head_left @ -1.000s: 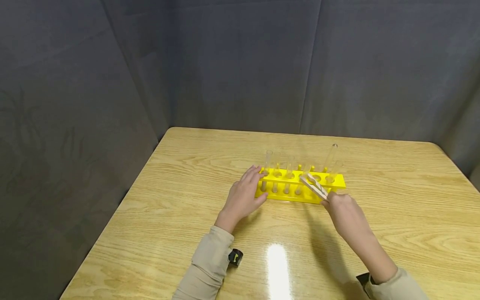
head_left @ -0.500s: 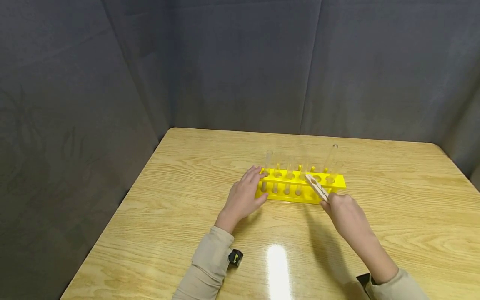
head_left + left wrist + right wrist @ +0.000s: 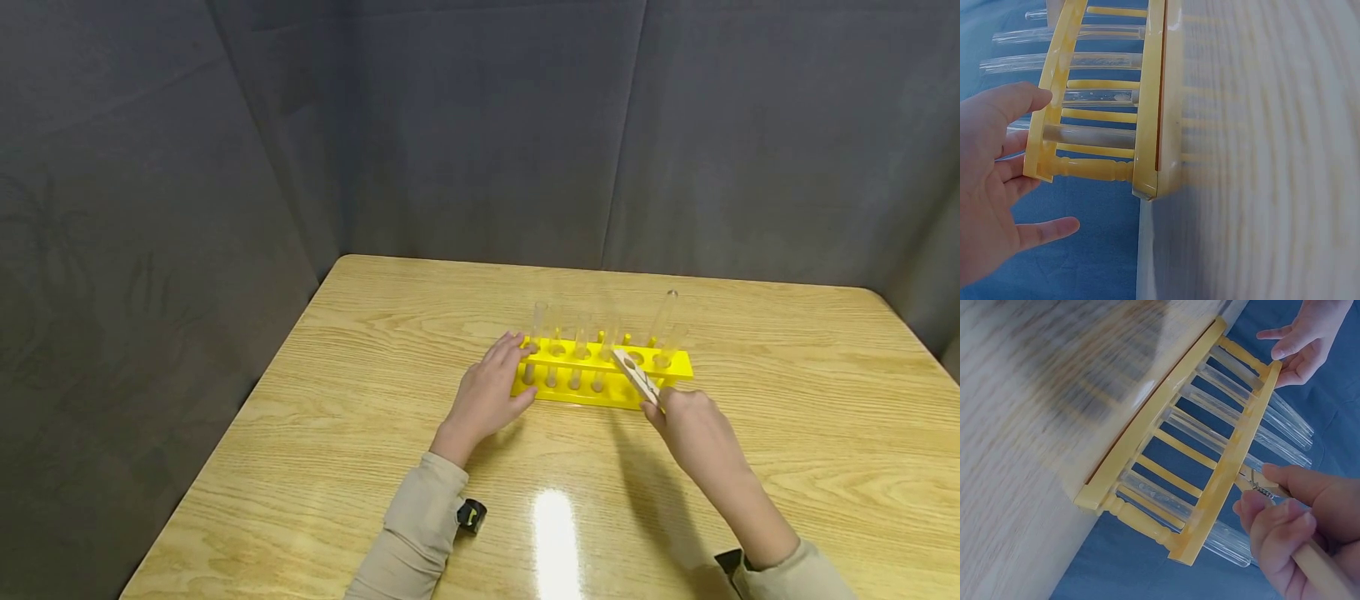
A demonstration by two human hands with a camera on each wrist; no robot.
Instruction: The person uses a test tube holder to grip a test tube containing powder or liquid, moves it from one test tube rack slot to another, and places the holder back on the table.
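A yellow test tube rack point(image 3: 681, 365) stands on the table, holding several clear glass test tubes upright. My left hand point(image 3: 486, 390) rests on the rack's left end, its fingers on the top board point(image 3: 1034, 150) and the thumb apart from it. With curled fingers my right hand point(image 3: 693, 427) grips a wooden test tube holder point(image 3: 636, 377). The tip of this holder lies against the rack's upper board, at the fourth test tube point(image 3: 611, 329) from the left; in the right wrist view its metal spring point(image 3: 1260, 487) shows, while the board hides the tip.
The hole right of the holder's tip has no tube, and one more test tube point(image 3: 674, 337) stands in the right end hole. Behind it, an upside-down test tube point(image 3: 663, 315) sits on the back pegs. The wooden table point(image 3: 360, 375) meets grey curtains point(image 3: 480, 133).
The holder's two wooden arms, spread apart a second ago, have come together at the fourth tube. That tube stands straighter than before. My left hand has stayed on the rack.
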